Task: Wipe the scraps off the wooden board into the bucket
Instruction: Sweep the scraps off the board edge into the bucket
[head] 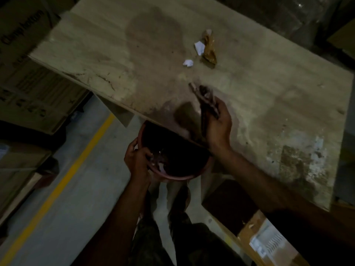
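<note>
A large stained wooden board [192,54] fills the upper right of the head view. My left hand [137,159] grips the rim of a reddish bucket [178,176], held just under the board's near edge. Over that edge my right hand [218,124] holds a dark rag or bundle of scraps [205,96], which is blurred. Farther back on the board lie two white paper bits [199,47] [188,62] and a brown crumpled scrap [209,49].
Cardboard boxes [28,89] stand to the left. A grey floor with a yellow line [63,181] runs below them. More boxes [269,244] sit under the board at the lower right. My legs [172,237] are below the bucket.
</note>
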A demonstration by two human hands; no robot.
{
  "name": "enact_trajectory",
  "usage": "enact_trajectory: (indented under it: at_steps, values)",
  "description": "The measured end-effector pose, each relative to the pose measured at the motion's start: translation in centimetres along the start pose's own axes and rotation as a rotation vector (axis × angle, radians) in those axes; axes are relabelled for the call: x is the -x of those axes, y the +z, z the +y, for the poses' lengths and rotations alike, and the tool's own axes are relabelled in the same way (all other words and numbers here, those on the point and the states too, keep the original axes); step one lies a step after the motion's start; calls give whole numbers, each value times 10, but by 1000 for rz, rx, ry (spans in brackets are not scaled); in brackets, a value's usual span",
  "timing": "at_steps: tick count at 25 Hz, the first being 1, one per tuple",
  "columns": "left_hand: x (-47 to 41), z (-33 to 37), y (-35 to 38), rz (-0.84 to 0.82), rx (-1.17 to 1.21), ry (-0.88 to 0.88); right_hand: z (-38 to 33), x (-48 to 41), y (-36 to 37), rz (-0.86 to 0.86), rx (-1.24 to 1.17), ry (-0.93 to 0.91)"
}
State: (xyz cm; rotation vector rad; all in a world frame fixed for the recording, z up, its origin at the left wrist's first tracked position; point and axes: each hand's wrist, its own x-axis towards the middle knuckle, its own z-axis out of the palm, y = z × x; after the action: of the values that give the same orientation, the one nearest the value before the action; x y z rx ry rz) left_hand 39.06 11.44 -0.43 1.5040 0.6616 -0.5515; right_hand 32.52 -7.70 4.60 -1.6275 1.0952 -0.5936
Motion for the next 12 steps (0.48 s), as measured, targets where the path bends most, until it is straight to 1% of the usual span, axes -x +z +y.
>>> enact_trajectory:
  at_steps: [1,3,6,7,8,10,11,12]
  values:
    - [-4,1,3,-1,-7,9,-14,-30,2,62,67,-47]
    - [-10,6,11,-4,-14,14,-44,-95,8,132,213,-206]
    - [-11,12,15,3,0,12,-71,-186,23,140,421,-363]
    - [-12,12,15,-4,4,20,-72,-216,28,112,523,-396]
    - [-13,9,14,-8,8,27,-71,-242,35,49,618,-398]
    - [-19,5,12,4,50,29,-60,-283,51,-126,773,-380]
    - [-21,2,12,14,48,24,-51,-295,57,-221,834,-355]
    - [-23,0,12,16,46,21,-43,-298,65,-280,870,-341]
